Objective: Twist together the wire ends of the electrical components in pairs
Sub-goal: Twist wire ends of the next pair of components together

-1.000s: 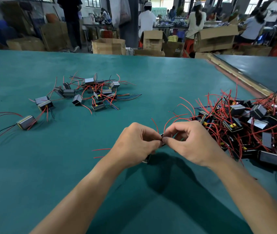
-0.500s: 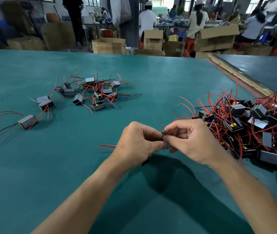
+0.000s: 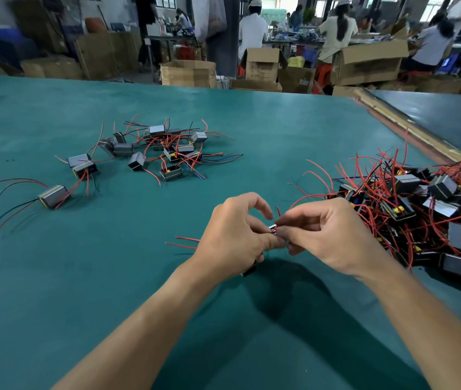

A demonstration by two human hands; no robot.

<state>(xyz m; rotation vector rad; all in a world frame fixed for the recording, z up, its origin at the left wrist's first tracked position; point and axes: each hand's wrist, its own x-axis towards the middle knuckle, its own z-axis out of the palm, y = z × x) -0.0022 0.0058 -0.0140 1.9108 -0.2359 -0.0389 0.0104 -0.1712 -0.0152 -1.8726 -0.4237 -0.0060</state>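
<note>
- Workshop setting: a wide teal-green cloth-covered table [image 3: 55, 277] stands in a factory hall. Brown cardboard cartons [image 3: 187, 73] and other workers are visible beyond its far edge.
- Hands: the left hand [image 3: 232, 240] and the right hand [image 3: 333, 237] are brought together above the near centre of the table, with the fingertips meeting.
- Left hand: the fingers are curled round a small dark box-shaped component [image 3: 250, 269]. Most of it is hidden under the palm.
- Right hand: thumb and forefinger pinch the thin red wire ends [image 3: 278, 213] that rise between the two hands. Two further red leads [image 3: 184, 242] project to the left of the left hand.
- Step in hand (judged): one pair of ends is being twisted. The fingers cover the joint, so completion cannot be told.
- Done (judged): a loose group of grey box-shaped components [image 3: 167, 153], over a dozen units, lies at far left, well apart from the hands. It is probably the finished lot, but twisted ends cannot be confirmed at this size.
- Left to do (judged): a dense heap of dark components with tangled red wires [image 3: 420, 215] lies near the right hand and holds clearly more units. The task appears well short of half done.
- Markings: no brand, label or writing can be read. Any print on the cartons is too blurred, and the components show only yellow parts.
</note>
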